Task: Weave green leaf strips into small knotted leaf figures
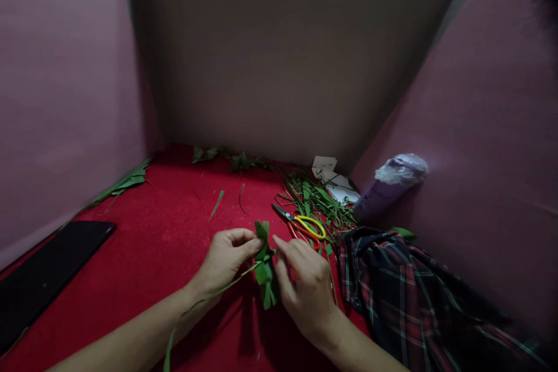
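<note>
A small woven piece of green leaf strips (264, 273) is held up above the red cloth (174, 197). My left hand (226, 256) pinches its upper part between thumb and fingers. From its middle a long thin strip trails down across my left forearm. At its right edge my right hand (305, 279) has its fingers curled in, with the index finger bent near the top; what these fingertips grip is partly hidden. Just beyond my right hand lie scissors (300, 224) with one yellow and one red handle, blades pointing left.
Cut green leaf scraps (322, 200) are heaped at the back right beside white paper pieces (342, 188). A purple tube wrapped in clear plastic (387, 183) leans on the right panel. Plaid cloth (401, 302) lies front right, a black flat phone-like object (52, 279) at left. Panels enclose three sides.
</note>
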`<state>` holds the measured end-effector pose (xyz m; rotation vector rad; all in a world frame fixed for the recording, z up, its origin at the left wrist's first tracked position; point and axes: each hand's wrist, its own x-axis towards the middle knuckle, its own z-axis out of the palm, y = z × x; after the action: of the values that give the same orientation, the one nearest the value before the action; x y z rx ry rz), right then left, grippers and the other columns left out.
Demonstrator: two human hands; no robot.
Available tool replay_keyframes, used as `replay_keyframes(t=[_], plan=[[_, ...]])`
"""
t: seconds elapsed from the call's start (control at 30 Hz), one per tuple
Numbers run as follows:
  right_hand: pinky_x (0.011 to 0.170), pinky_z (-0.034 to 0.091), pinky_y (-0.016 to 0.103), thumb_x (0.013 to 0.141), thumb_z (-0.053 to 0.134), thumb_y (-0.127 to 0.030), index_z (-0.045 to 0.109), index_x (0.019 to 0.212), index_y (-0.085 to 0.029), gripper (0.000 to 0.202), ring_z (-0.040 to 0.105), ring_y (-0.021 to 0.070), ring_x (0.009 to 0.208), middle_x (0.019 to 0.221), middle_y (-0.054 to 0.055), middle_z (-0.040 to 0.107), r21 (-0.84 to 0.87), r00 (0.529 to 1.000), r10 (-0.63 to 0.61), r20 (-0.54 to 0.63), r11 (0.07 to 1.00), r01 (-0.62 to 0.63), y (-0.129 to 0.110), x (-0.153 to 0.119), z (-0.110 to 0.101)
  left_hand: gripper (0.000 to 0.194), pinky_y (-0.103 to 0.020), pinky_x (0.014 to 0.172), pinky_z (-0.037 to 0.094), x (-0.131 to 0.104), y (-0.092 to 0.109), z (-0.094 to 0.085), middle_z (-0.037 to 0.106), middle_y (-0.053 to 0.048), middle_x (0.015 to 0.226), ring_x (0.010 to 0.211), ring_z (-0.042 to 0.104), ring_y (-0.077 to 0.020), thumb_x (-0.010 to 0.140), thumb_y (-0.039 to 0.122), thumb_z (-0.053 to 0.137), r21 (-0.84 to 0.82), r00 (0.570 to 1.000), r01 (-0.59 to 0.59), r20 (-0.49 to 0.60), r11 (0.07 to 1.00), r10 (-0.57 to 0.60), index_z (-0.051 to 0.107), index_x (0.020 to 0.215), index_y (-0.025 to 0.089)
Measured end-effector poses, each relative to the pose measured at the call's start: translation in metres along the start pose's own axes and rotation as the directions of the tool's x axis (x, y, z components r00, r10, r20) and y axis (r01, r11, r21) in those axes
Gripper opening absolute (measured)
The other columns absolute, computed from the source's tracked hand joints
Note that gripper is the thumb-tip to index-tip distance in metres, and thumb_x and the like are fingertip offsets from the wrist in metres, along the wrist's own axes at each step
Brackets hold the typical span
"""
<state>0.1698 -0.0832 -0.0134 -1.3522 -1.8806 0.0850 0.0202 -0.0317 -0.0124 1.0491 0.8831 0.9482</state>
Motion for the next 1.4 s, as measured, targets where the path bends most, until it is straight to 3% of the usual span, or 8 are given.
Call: replay_keyframes(t=[0.13, 0.23, 0.4, 0.73, 1.0, 1.23, 1.4], plan=[[0.073, 0.043, 0.03, 0.083, 0.05, -0.017, 0.061, 0.099, -0.019, 0.019, 0.056, 0.0182, 0.083, 0.089, 0.006, 0.061, 0.229, 0.991, 0.13, 0.006, 0.965, -0.128, 0.002, 0.006, -0.002, 0.022, -0.021, 0.051, 0.038, 0.0, -0.001, -0.001, 0.06, 0.001, 0.056, 0.05, 0.051, -0.0095, 0.064, 0.033, 0.072, -0.012, 0.997, 0.028, 0.066, 1.0, -0.027, 0.062, 0.065, 0.013], [0.072, 0.043, 0.028, 0.082, 0.052, -0.016, 0.061, 0.087, -0.02, 0.011, 0.056, 0.017, 0.082, 0.086, 0.004, 0.061, 0.298, 0.984, 0.17, 0.059, 0.937, -0.18, 0.002, 0.009, -0.003, 0.023, -0.021, 0.05, 0.037, -0.002, 0.001, 0.001, 0.059, 0.002, 0.056, 0.05, 0.05, -0.0091, 0.063, 0.033, 0.072, -0.015, 0.998, 0.027, 0.062, 1.0, -0.026, 0.061, 0.064, 0.013], [0.067, 0.038, 0.027, 0.08, 0.054, -0.015, 0.057, 0.07, -0.018, 0.011, 0.053, 0.0153, 0.071, 0.071, 0.0, 0.059, 0.248, 0.98, 0.177, 0.089, 0.949, -0.194, 0.0, 0.009, -0.004, 0.023, -0.019, 0.048, 0.034, -0.004, 0.004, 0.002, 0.055, 0.004, 0.053, 0.048, 0.046, -0.0072, 0.063, 0.032, 0.072, 0.006, 0.999, 0.03, 0.044, 1.0, -0.03, 0.06, 0.062, 0.013], [0.057, 0.035, 0.024, 0.078, 0.053, -0.017, 0.048, 0.06, -0.019, 0.019, 0.046, 0.0129, 0.06, 0.059, -0.002, 0.053, 0.171, 0.961, 0.243, 0.135, 0.949, -0.264, 0.0, 0.004, 0.004, 0.022, -0.019, 0.048, 0.036, -0.004, 0.0, 0.008, 0.057, 0.003, 0.053, 0.048, 0.046, -0.0078, 0.058, 0.031, 0.074, 0.024, 1.0, -0.013, 0.008, 1.0, 0.013, 0.062, 0.06, 0.012], [0.061, 0.039, 0.023, 0.081, 0.053, -0.023, 0.056, 0.077, -0.019, 0.007, 0.053, 0.0132, 0.065, 0.07, -0.001, 0.059, 0.286, 0.954, 0.275, 0.118, 0.911, -0.298, 0.001, 0.01, -0.001, 0.024, -0.02, 0.047, 0.034, -0.001, -0.006, 0.004, 0.057, 0.002, 0.053, 0.047, 0.047, -0.0085, 0.064, 0.034, 0.071, 0.069, 0.999, -0.002, 0.054, 0.998, -0.002, 0.06, 0.065, 0.012], [0.064, 0.04, 0.024, 0.08, 0.056, -0.02, 0.055, 0.072, -0.019, 0.008, 0.054, 0.0134, 0.066, 0.068, -0.002, 0.058, 0.341, 0.964, 0.263, 0.041, 0.903, -0.261, 0.002, 0.006, 0.0, 0.027, -0.019, 0.045, 0.031, -0.006, -0.001, 0.009, 0.054, 0.004, 0.051, 0.045, 0.042, -0.0064, 0.062, 0.037, 0.072, 0.061, 0.997, 0.032, 0.072, 0.998, -0.036, 0.06, 0.064, 0.012], [0.066, 0.04, 0.026, 0.08, 0.056, -0.019, 0.055, 0.073, -0.019, 0.006, 0.054, 0.0141, 0.067, 0.069, -0.001, 0.058, 0.316, 0.977, 0.214, -0.012, 0.927, -0.2, 0.004, 0.004, 0.001, 0.026, -0.019, 0.046, 0.034, -0.004, -0.001, 0.009, 0.058, 0.002, 0.054, 0.048, 0.047, -0.0078, 0.059, 0.034, 0.075, 0.03, 0.998, 0.004, 0.062, 1.0, -0.006, 0.063, 0.063, 0.012]])
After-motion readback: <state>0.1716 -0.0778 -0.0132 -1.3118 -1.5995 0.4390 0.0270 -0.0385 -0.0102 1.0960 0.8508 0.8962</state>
